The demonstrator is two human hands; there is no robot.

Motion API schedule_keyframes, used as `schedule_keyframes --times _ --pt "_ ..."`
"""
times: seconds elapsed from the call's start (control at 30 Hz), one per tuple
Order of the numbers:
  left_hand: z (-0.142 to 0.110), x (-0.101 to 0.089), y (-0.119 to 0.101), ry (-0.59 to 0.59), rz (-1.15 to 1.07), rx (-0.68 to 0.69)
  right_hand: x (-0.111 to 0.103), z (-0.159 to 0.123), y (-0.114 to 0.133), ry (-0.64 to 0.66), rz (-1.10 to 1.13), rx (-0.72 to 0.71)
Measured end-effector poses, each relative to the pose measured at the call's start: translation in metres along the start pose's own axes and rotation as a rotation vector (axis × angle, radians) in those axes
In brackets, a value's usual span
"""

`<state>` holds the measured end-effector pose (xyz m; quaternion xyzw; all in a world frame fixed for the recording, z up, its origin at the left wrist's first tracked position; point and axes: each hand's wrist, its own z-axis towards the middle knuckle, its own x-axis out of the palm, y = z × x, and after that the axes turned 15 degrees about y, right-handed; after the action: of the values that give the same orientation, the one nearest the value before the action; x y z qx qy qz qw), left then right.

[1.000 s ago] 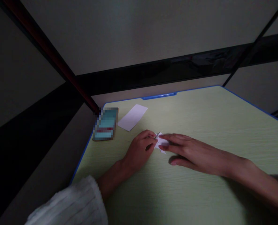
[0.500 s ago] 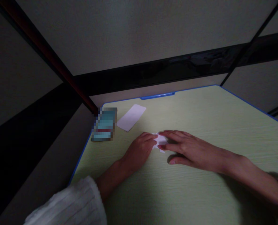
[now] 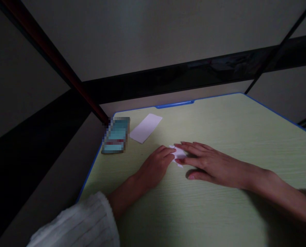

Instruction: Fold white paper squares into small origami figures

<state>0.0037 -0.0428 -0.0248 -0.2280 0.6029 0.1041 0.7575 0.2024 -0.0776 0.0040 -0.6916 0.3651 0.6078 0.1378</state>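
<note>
A small piece of folded white paper (image 3: 179, 154) lies on the pale wood-grain table (image 3: 219, 212) between my hands. My left hand (image 3: 158, 164) has its fingers curled together on the paper's left side, pinching or pressing it. From the right, my right hand (image 3: 203, 161) reaches in flat, fingers spread, with fingertips resting on the paper's right part. Its thumb is apart from the paper, close to the tabletop. Parts of the paper are covered by the fingers.
A larger white paper sheet (image 3: 146, 128) lies further back on the left. Beside it is a pixelated flat rectangular object (image 3: 116, 135) with a bluish face. The table has a blue edge with a blue raised strip (image 3: 175, 104) at the back. Panelled cabinet doors (image 3: 168, 41) stand behind.
The view has shifted slightly, moving everything a little to the right. Both hands keep nearly the same pose on the paper.
</note>
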Motion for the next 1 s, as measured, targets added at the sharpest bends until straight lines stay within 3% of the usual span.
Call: schedule_keyframes --times 0.37,0.73,1.0 --pt "0.0007 -0.0013 -0.0003 -0.049 -0.030 0.010 0.0003 0.0010 -0.0011 -0.009 -0.012 -0.007" --pt "0.0037 -0.0053 0.0035 -0.112 -0.334 -0.194 0.0025 0.0002 -0.0024 -0.002 0.005 0.006" --pt "0.0019 -0.0051 0.0034 -0.059 -0.296 -0.073 0.0017 -0.0007 -0.0020 0.005 0.055 0.012"
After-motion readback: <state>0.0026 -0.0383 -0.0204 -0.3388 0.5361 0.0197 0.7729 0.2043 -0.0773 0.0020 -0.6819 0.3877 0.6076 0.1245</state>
